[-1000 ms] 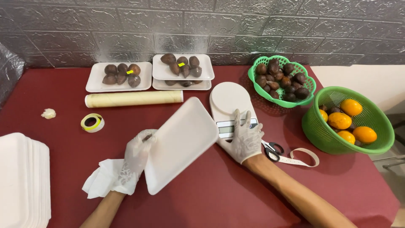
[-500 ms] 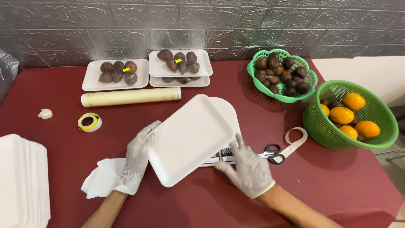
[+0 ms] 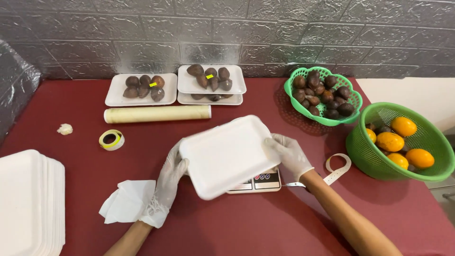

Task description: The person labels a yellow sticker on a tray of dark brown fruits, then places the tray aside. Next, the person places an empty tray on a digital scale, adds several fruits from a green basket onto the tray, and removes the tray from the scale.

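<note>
The white foam tray (image 3: 227, 156) hangs just above the scale (image 3: 256, 182), tilted a little, its far corner higher, so that it hides most of the scale's platform. Both gloved hands have it by the ends: the left hand (image 3: 169, 182) is curled round the near-left edge, thumb on top, and the right hand (image 3: 288, 152) pinches the right edge with fingers wrapped over the rim. Held by the edges like that, the flat of the tray stays bare.

A crumpled tissue (image 3: 127, 206) lies by the left wrist. A strip of labels (image 3: 337, 169) curls beside the right forearm. To the far left sits a stack of the same trays (image 3: 28, 199), within easy reach.

Farther back lie a roll of film (image 3: 157, 114), a tape roll (image 3: 111, 140) and two filled trays of brown fruit (image 3: 142, 87) against the wall. On the right stand a small green basket (image 3: 323, 121) of the same fruit and a bigger one (image 3: 426, 171) with oranges.

All of it rests on a dark red table (image 3: 246, 227), backed by a grey embossed brick-pattern wall (image 3: 227, 33).
</note>
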